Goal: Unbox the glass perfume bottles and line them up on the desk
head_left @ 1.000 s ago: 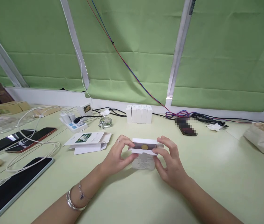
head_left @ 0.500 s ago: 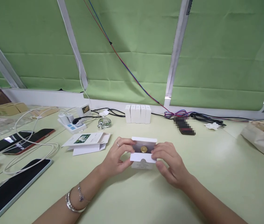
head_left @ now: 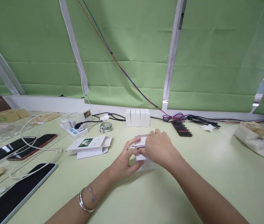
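A small white carton (head_left: pixel 146 165) stands upright on the table in front of me, with printing on its near side. My left hand (head_left: pixel 124 162), wearing a ring, grips the carton's left side, its fingertips at the top flaps. Over the right part of the top is my right hand (head_left: pixel 161 147), fingers curled and pressed on a white flap (head_left: pixel 140 142). The hands cover most of the opening, so what is inside is hidden.
Several white cartons (head_left: pixel 137 118) stand in a row at the back. Flattened printed cartons (head_left: pixel 88 145) lie left of my hands, near a glass bottle (head_left: pixel 105 127). Phones (head_left: pixel 22 189), white cables and a power strip (head_left: pixel 73 129) are further left. A cloth bag (head_left: pixel 251 140) lies right.
My right hand has moved from the carton's right side up over its top, fingers now curled on the flap. The gold cap inside is now hidden. The view has shifted slightly.
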{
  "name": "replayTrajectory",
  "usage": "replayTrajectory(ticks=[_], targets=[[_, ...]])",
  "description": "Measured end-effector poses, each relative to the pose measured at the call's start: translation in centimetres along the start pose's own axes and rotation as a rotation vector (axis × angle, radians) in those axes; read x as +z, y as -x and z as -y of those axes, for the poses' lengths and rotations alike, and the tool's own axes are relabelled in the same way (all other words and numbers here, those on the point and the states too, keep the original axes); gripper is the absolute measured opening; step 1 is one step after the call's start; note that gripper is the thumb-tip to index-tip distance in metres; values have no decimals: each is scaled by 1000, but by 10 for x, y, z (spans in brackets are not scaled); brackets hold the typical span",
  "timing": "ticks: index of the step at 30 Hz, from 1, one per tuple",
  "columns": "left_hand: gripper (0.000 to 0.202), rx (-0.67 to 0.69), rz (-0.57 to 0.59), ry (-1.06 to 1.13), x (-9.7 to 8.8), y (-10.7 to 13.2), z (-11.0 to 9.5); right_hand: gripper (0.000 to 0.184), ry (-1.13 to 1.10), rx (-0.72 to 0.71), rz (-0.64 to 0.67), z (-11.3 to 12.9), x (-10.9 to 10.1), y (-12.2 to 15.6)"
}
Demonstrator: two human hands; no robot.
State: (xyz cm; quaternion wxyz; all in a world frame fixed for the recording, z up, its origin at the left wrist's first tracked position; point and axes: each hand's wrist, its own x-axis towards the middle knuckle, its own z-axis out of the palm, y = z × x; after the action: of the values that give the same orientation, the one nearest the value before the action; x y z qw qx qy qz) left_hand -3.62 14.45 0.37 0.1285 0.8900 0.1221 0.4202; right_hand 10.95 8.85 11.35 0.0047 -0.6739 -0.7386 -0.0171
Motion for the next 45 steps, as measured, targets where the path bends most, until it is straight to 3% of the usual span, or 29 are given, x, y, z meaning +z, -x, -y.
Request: replayTrajectory(ticks=[4,10,14,18,23,30,35,39,45], targets=[[39,-9,-2,-49,6,5,4,39,17,13,91,-1,-6,-12],[43,-10,-14,-135,10,6,-1,22,67,44,34,5,4,-21],[41,6,-40,-189,10,3,-8,24,41,51,-7,5,9,-20],[39,77,-78,-261,11,1,-2,24,23,-62,-135,-1,15,-15],[54,190,-98,-324,7,0,20,25,-8,-53,-392,-4,22,-15],[70,147,-191,-394,3,2,32,30,-61,-32,-579,-7,11,-17],[74,181,-218,-474,-1,1,28,31,-67,-58,-549,-6,16,-15],[61,189,-169,-495,-5,-2,22,33,-77,-86,-471,-5,20,-10],[52,224,-209,-510,0,-7,24,33,-102,-41,-469,-10,16,-7]])
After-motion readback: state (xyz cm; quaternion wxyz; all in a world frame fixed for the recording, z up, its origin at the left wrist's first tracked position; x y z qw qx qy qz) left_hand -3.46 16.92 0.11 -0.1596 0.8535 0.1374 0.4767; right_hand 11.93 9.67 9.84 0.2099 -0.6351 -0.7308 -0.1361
